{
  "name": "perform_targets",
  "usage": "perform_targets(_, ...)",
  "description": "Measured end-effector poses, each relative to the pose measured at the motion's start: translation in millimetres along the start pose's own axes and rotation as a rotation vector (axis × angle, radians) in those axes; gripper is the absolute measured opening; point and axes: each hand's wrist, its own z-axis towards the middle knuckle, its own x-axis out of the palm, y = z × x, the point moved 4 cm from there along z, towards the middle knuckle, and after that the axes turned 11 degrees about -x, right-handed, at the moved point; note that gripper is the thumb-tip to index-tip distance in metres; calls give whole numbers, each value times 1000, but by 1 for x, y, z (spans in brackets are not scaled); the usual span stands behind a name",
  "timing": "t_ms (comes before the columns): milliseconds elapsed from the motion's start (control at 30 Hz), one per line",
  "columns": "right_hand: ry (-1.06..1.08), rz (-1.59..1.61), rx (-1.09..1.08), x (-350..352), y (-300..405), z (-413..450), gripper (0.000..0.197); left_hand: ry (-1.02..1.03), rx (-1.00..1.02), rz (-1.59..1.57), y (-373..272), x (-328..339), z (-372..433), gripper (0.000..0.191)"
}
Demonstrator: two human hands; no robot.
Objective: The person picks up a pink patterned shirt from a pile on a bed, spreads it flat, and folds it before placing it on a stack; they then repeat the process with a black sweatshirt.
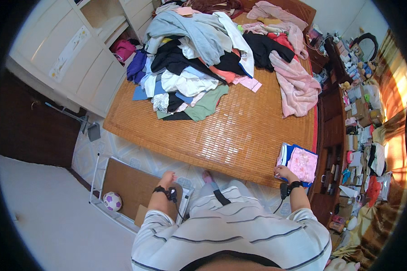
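Observation:
On the near right corner of the bed, by the mat's edge, lies a small stack of folded clothes (303, 162), pink on top with blue and white beneath. My right hand (285, 173) rests at the stack's near left side; its fingers are partly hidden, so a grip cannot be made out. My left hand (168, 178) hangs in the air short of the bed's front edge, fingers curled, with no object seen in it. Both wrists wear black straps with small devices. Across the far left of the woven bamboo mat (251, 125) spreads a large heap of loose clothes (190, 81).
A pink blanket (295, 84) trails along the bed's right side. White wardrobe (68, 50) stands left, with a dustpan (94, 132) on the tiled floor. A white-framed rack (122, 176) with a ball (112, 201) is near my left. A cluttered dark wooden cabinet (325, 135) lines the right.

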Motion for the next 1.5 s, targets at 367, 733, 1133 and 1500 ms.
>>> perform_targets(367,-84,-236,240,-97,-23,-1,28,108,-201,-481,75,2,-24,23)
perform_targets(733,-54,-360,-199,-32,126,109,33,61,-187,-557,36,-44,-17,25)
perform_targets(1133,-150,-149,-390,-79,222,297,36,-2,-193,-402,-139,-15,27,30)
perform_targets(1500,-416,45,-513,-173,296,547,49,108,-88,181,-256,33,91,23)
